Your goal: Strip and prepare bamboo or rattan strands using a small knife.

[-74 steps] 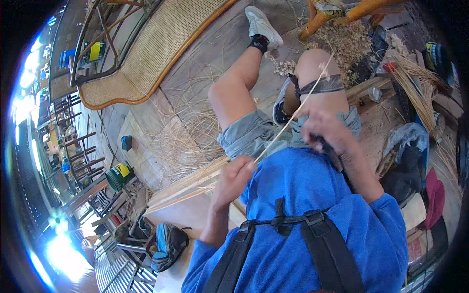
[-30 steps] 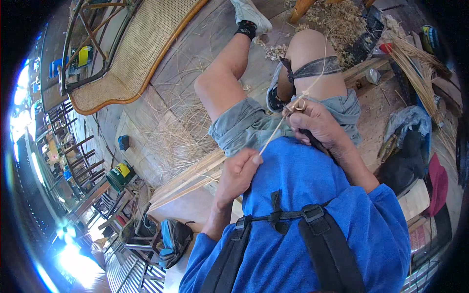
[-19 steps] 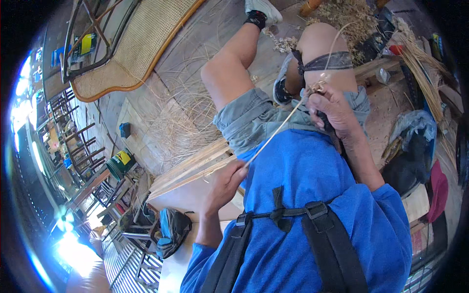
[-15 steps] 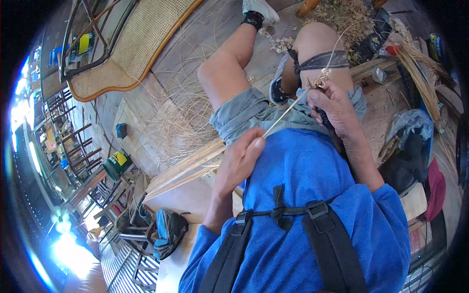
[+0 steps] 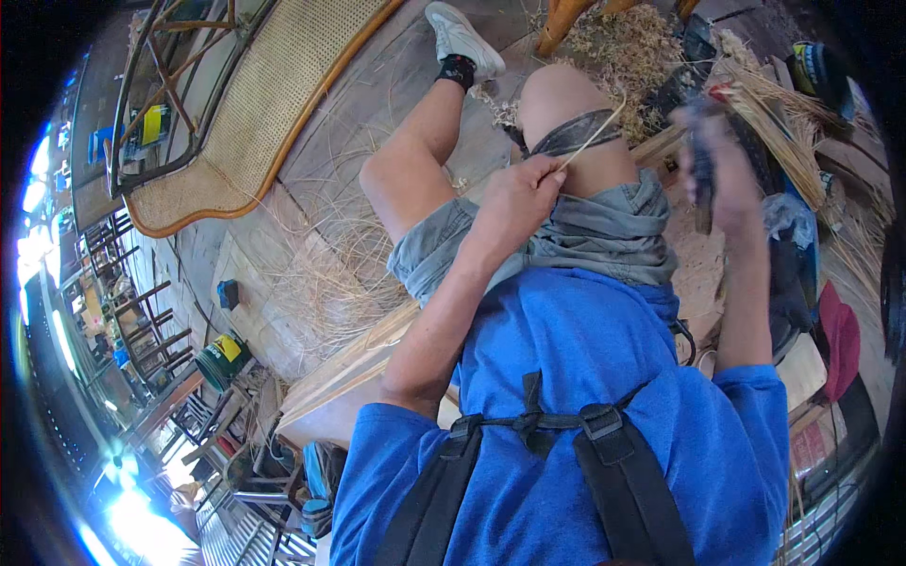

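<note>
Seemingly for control, a pale strip (image 5: 595, 139) is pinched in the left hand (image 5: 517, 204), a dark tool (image 5: 702, 170) clasped in the right hand (image 5: 735, 179).

L hand (image 5: 517, 203) now fwd over shorts (image 5: 604, 231), strip (image 5: 596, 137) in its grip only; R hand (image 5: 734, 179) off strip, well out to R, blurred, w/ dark tool (image 5: 702, 170).

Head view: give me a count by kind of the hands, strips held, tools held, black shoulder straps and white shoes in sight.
Left hand and right hand: 2
Pale strip, in the left grip: 1
Dark tool, blurred, in the right grip: 1
Left strap and right strap: 2
White shoe: 1
Total: 7
</note>
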The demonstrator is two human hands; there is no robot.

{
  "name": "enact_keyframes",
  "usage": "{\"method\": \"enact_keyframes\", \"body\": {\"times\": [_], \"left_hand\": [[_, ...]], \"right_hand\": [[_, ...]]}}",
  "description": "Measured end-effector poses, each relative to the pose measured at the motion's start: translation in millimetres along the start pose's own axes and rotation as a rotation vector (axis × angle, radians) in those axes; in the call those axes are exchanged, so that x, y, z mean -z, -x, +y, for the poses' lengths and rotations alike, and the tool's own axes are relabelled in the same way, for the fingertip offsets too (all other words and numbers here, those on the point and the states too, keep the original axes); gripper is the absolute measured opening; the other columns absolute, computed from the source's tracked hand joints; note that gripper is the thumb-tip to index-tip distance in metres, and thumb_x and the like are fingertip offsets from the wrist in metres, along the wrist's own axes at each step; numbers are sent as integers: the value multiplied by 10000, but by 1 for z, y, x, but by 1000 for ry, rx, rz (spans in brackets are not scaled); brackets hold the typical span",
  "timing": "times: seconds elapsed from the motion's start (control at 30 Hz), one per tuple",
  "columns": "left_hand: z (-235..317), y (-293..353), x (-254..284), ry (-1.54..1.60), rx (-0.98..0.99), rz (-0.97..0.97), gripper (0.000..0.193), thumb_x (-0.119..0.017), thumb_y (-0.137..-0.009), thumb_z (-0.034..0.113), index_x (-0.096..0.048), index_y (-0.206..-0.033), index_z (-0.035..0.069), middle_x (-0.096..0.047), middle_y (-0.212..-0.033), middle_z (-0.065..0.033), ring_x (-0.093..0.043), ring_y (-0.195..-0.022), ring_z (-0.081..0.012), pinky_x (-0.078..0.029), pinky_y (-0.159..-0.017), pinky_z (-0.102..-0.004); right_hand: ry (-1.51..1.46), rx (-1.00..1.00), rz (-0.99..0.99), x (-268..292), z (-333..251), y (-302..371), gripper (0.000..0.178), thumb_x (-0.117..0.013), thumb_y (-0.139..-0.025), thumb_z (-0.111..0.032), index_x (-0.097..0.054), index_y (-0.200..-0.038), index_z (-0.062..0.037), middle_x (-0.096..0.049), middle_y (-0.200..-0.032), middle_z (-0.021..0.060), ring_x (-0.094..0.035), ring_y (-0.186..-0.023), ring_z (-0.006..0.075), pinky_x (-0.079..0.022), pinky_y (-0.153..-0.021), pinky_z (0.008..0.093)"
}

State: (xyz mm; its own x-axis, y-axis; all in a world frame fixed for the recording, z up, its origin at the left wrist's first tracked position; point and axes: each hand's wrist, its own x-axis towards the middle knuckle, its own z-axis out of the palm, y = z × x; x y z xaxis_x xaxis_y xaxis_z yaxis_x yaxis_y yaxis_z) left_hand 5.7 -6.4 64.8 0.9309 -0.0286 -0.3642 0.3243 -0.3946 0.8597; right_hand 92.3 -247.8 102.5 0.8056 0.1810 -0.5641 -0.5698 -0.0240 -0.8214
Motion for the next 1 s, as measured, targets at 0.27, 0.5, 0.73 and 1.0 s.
{"method": "enact_keyframes", "body": {"times": [0.27, 0.5, 0.73, 1.0], "left_hand": [[19, 5, 4, -61, 116, -16, 258, -508, -868, 272, -561, -810, 27, -595, -656, -174, -588, -630, -359, -456, -592, -416], [17, -21, -11, -200, -88, 102, 337, -458, -882, 301, -558, -752, 7, -572, -695, -238, -568, -683, -408, -434, -596, -459], [-4, 17, 6, -7, 98, -104, 362, -436, -897, 283, -529, -725, -22, -537, -617, -181, -533, -574, -290, -414, -559, -387], [-13, 124, 56, -466, 300, -283, 368, -420, -906, 319, -554, -793, -5, -573, -672, -200, -582, -671, -353, -429, -604, -429]], "right_hand": [[927, 367, 76, -45, 29, -21, 394, -474, -877, -383, -509, -886, 10, -581, -808, 258, -566, -770, 426, -448, -688, 459], [1031, 390, 65, -48, 30, -26, 358, -431, -902, -358, -511, -937, -10, -594, -812, 247, -574, -812, 416, -450, -688, 487], [1232, 567, 97, -53, 54, -24, 346, -457, -892, -372, -501, -918, -30, -603, -725, 205, -595, -697, 383, -478, -606, 464], [1252, 540, 51, -61, 46, -21, 332, -458, -893, -371, -490, -870, -41, -603, -697, 202, -602, -671, 379, -483, -579, 465]]}}
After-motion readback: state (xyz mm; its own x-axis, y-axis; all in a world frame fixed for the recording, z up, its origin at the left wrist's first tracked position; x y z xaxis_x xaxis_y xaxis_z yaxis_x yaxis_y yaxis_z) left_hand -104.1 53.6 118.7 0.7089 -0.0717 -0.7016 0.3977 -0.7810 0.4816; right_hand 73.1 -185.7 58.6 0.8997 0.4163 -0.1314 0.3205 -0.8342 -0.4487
